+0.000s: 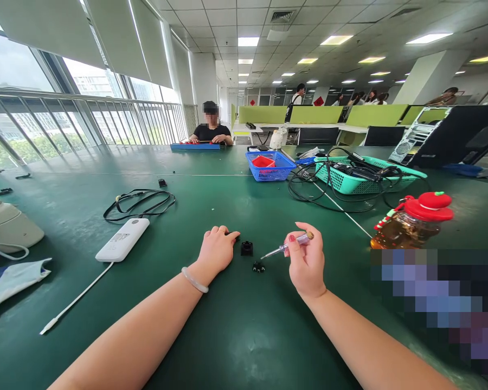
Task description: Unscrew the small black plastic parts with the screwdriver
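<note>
Green and glossy, the tabletop runs toward a seated person at the far side. Near the middle, the right hand has its grip closed around the handle of a screwdriver, its tip just beside a small black part. A square black piece lies just beyond that. The left hand rests left of both, fingers over a dark item, its hold unclear.

The table is green, the bottle's lid plain red.
</note>
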`<state>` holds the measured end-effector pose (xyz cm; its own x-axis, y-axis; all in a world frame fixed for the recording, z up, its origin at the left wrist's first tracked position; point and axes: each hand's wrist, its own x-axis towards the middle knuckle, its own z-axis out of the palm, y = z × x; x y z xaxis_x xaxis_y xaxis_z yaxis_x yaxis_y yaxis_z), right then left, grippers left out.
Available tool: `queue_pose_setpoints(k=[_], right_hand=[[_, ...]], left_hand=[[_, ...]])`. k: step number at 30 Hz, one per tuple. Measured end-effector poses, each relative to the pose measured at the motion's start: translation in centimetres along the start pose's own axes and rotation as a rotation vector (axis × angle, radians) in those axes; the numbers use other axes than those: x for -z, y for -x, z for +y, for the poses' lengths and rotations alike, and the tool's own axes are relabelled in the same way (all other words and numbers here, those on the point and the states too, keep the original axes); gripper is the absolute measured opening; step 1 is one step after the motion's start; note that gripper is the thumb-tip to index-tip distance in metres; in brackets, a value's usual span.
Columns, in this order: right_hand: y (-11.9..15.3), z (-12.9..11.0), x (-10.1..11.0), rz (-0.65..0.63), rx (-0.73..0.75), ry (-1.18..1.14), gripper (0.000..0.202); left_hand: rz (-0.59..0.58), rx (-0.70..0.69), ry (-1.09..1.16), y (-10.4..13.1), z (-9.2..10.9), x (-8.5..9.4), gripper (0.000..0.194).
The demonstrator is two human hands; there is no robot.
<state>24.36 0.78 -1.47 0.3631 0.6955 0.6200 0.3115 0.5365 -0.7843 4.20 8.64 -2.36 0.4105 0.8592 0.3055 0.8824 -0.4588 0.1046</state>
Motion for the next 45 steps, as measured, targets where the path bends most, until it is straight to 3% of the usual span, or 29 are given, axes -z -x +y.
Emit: queue_pose_setpoints(k=[6, 10, 17, 22, 28, 36, 45], right_hand=[[-1.0, 0.1, -0.1, 0.111, -0.345, -0.182, 0.025], [-1.0, 0.4, 0.0, 0.093, -0.391, -0.153, 0.025], [-0.1, -0.1, 0.2, 0.0, -0.138, 0.076, 0.025], [0.2, -0.9, 0.2, -0.08, 0.071, 0.168, 0.024], [0.4, -1.5, 0.1, -0.141, 0.19, 0.21, 0.024], [0.6, -1.7, 0.1, -0.186, 0.262, 0.241, 0.024], [0.6, -1.7, 0.0, -0.191, 0.275, 0.268, 0.023]], left_hand=[[-0.05, 0.031, -0.032, 0.2, 0.7, 0.9, 0.035], [-0.072, 0.057, -0.044, 0.2, 1.0, 1.4, 0.035], [-0.044, 0.004, 0.122, -0.1, 1.1, 1.2, 0.037], [-0.091, -0.205, 0.357, 0.1, 1.1, 1.2, 0.044], [-0.183, -0.405, 0.347, 0.9, 1.5, 1.6, 0.049], [-0.205, -0.396, 0.258, 1.0, 1.7, 1.7, 0.053], [-0.229, -0.271, 0.188, 1.2, 1.7, 1.5, 0.061]])
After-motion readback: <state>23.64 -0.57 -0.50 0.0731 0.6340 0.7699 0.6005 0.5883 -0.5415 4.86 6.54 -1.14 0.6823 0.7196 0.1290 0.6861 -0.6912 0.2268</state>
